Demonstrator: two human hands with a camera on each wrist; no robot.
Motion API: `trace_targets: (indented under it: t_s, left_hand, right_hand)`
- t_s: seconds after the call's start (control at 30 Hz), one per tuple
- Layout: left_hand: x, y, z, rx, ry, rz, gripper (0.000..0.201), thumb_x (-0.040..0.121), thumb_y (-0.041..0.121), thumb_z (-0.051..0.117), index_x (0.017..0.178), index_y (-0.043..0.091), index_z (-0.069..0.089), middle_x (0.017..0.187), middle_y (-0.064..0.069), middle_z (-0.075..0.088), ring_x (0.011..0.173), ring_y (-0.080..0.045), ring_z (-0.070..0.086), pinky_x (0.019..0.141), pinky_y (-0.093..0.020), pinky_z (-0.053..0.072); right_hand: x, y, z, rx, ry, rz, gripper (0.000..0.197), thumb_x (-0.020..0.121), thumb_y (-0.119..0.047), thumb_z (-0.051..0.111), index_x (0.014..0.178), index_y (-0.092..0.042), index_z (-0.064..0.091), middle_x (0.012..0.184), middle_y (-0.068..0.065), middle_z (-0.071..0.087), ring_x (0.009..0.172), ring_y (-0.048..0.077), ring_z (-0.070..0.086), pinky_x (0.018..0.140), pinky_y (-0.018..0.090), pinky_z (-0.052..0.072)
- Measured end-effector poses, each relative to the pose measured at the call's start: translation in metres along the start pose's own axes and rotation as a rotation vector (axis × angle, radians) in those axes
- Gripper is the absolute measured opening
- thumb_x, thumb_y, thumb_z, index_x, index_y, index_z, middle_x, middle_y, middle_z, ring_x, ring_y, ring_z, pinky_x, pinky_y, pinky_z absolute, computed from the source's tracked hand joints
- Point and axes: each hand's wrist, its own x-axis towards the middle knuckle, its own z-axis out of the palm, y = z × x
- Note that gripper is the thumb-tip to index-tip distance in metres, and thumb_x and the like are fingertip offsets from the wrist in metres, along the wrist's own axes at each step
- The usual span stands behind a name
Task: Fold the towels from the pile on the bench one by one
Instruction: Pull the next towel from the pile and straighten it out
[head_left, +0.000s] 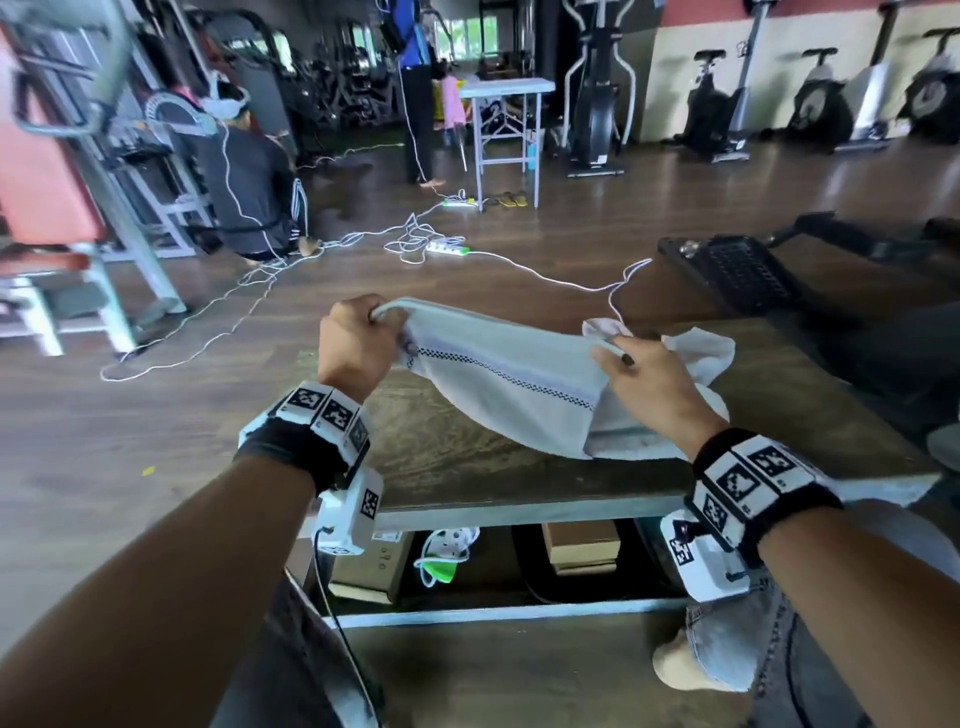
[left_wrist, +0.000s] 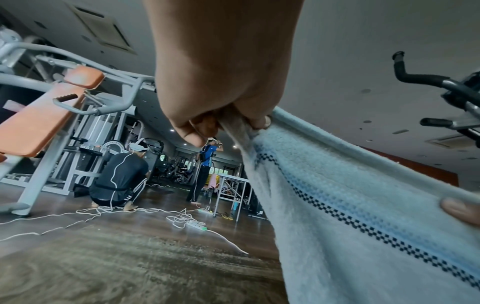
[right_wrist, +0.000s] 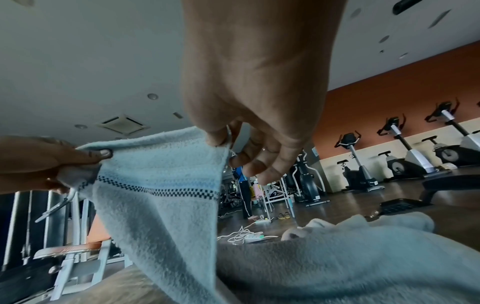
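A pale towel (head_left: 498, 379) with a dark checked stripe hangs stretched between my two hands above the wooden bench (head_left: 441, 467). My left hand (head_left: 358, 338) grips one top corner in a closed fist (left_wrist: 228, 121). My right hand (head_left: 639, 374) pinches the other top corner between thumb and forefinger (right_wrist: 221, 139), its other fingers loosely spread. The towel (left_wrist: 350, 205) sags down to the bench. Behind my right hand lies the pile of white towels (head_left: 696, 353), seen close and blurred in the right wrist view (right_wrist: 350, 257).
Boxes and a cable sit under the bench (head_left: 587, 545). White cables and power strips (head_left: 447, 249) trail over the wooden floor. A person crouches (head_left: 249, 187) at the left by gym machines; another stands by a white table (head_left: 504, 88). A black machine part (head_left: 737, 270) lies far right.
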Motion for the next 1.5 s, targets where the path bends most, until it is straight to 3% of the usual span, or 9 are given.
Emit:
trace_targets:
  t_s: [0.1,0.27,0.5,0.83,1.03,1.1,1.2,1.37,1.5]
  left_hand:
    - [-0.004,-0.009,-0.001,-0.034,-0.043,-0.015,0.024,0.088,0.027,0.063,0.071,0.009,0.064,0.058,-0.003,0.061,0.054,-0.015,0.052,0.051,-0.024,0.043]
    - [-0.013,-0.025,0.013,-0.026,-0.300,-0.021,0.020,0.087,0.015,0.068,0.068,0.012,0.065,0.054,0.000,0.061,0.045,-0.006,0.055,0.044,-0.020,0.045]
    - [-0.029,-0.038,0.057,0.060,-0.600,-0.071,0.006,0.087,0.022,0.071,0.091,0.021,0.075,0.056,0.005,0.068,0.041,-0.007,0.060,0.043,-0.023,0.051]
    - [-0.030,-0.062,0.083,0.098,-0.754,-0.092,0.007,0.086,0.030,0.070,0.092,0.026,0.072,0.071,0.012,0.067,0.062,-0.002,0.062,0.051,-0.009,0.047]
    - [-0.032,-0.086,0.083,0.028,-0.648,-0.200,0.019,0.091,0.032,0.065,0.091,0.014,0.073,0.063,0.005,0.060,0.050,-0.009,0.049,0.045,-0.020,0.040]
    - [-0.028,-0.092,0.079,0.051,-0.554,-0.191,0.016,0.092,0.030,0.064,0.089,0.016,0.073,0.057,0.007,0.055,0.046,-0.007,0.045,0.039,-0.014,0.034]
    - [-0.029,-0.105,0.075,0.090,-0.719,-0.178,0.022,0.090,0.034,0.067,0.097,0.013,0.072,0.067,0.003,0.063,0.053,-0.012,0.054,0.044,-0.014,0.042]
    - [-0.045,-0.116,0.087,0.083,-0.850,0.109,0.026,0.082,0.021,0.076,0.108,0.017,0.075,0.116,0.010,0.066,0.100,-0.005,0.062,0.089,-0.017,0.050]
    - [-0.042,-0.115,0.105,0.095,-0.785,0.102,0.024,0.080,0.014,0.075,0.103,0.021,0.077,0.098,0.007,0.073,0.083,-0.006,0.066,0.076,-0.019,0.054]
  right_hand:
    - [0.006,0.003,0.017,-0.016,-0.062,0.076,0.040,0.101,-0.037,0.048,0.121,-0.006,0.063,0.126,0.012,0.065,0.120,0.031,0.057,0.101,0.044,0.044]
    - [0.005,0.028,0.041,-0.094,-0.247,0.242,0.027,0.097,-0.029,0.044,0.113,-0.016,0.061,0.111,0.005,0.064,0.100,0.024,0.058,0.081,0.030,0.042]
    - [-0.008,0.067,0.076,-0.421,-0.268,0.523,0.052,0.092,-0.053,0.033,0.126,-0.028,0.063,0.126,0.012,0.065,0.116,0.037,0.058,0.099,0.049,0.048]
    - [-0.002,0.034,0.128,0.044,-0.505,0.082,0.028,0.101,-0.017,0.049,0.123,-0.012,0.066,0.133,0.001,0.059,0.116,0.014,0.056,0.085,0.019,0.042]
    - [0.008,0.026,0.138,-0.013,-0.020,0.009,0.021,0.098,-0.016,0.054,0.109,-0.016,0.072,0.082,-0.002,0.059,0.077,0.014,0.064,0.067,0.017,0.043]
    - [0.012,0.027,0.143,0.073,-0.133,-0.068,0.027,0.095,-0.015,0.054,0.114,-0.022,0.071,0.100,-0.013,0.066,0.082,-0.005,0.061,0.073,0.007,0.045]
    - [0.015,0.044,0.166,-0.147,-0.379,-0.038,0.028,0.092,-0.038,0.048,0.097,-0.027,0.073,0.098,-0.010,0.069,0.097,0.010,0.064,0.091,0.035,0.053]
    - [0.018,0.028,0.164,-0.137,-0.556,-0.013,0.026,0.099,-0.015,0.050,0.084,-0.008,0.070,0.081,-0.001,0.067,0.079,0.020,0.065,0.066,0.026,0.047]
    - [0.034,0.014,0.156,0.013,-0.663,0.007,0.023,0.100,-0.027,0.054,0.092,-0.020,0.074,0.098,-0.010,0.070,0.091,0.010,0.065,0.076,0.021,0.051]
